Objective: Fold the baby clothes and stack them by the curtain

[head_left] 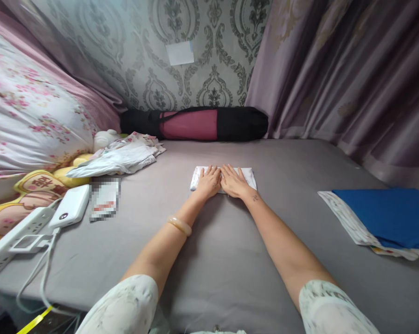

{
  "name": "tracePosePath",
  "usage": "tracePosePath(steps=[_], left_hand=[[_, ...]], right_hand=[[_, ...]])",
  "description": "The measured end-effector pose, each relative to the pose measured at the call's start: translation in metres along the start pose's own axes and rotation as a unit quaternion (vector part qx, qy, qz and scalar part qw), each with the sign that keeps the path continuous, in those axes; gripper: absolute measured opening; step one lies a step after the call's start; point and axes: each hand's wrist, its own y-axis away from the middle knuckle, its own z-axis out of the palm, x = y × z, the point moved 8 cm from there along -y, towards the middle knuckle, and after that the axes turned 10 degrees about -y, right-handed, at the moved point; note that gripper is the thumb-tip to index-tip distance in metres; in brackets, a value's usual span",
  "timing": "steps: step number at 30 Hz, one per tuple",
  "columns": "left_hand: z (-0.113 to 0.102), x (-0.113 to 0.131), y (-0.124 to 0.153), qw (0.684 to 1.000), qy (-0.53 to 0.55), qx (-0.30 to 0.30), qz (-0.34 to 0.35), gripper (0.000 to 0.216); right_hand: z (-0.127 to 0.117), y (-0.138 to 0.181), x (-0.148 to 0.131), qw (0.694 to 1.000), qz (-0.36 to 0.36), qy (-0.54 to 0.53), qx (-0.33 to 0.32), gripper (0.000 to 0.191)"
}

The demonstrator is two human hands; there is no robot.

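Note:
A small folded white cloth (248, 176) with a faint print at its left end lies flat on the grey sheet (226, 246). My left hand (209, 180) rests palm down on its left half, fingers stretched forward. Beside it, my right hand (234, 180) presses flat on the right half with its fingers a little spread. The two hands nearly touch at the middle of the cloth. Both palms hide the centre of it. Neither hand grips anything.
Folded blue and white fabrics (393, 215) lie at right. At left are a crumpled pale garment (122, 155), a white power bank (70, 206), a power strip (17, 236) with cables and plush toys (31, 204). A black and pink long bag (191, 124) lies along the wall.

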Motion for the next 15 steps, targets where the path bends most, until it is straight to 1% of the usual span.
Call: tracePosePath(steps=[7, 15], left_hand=[[0.007, -0.004, -0.005, 1.000, -0.016, 0.000, -0.003, 0.054], [0.014, -0.006, -0.009, 0.999, 0.008, -0.038, -0.010, 0.055]], right_hand=[[0.003, 0.000, 0.006, 1.000, 0.009, -0.009, 0.001, 0.062], [0.006, -0.001, 0.010, 0.999, 0.020, -0.025, 0.000, 0.061]])
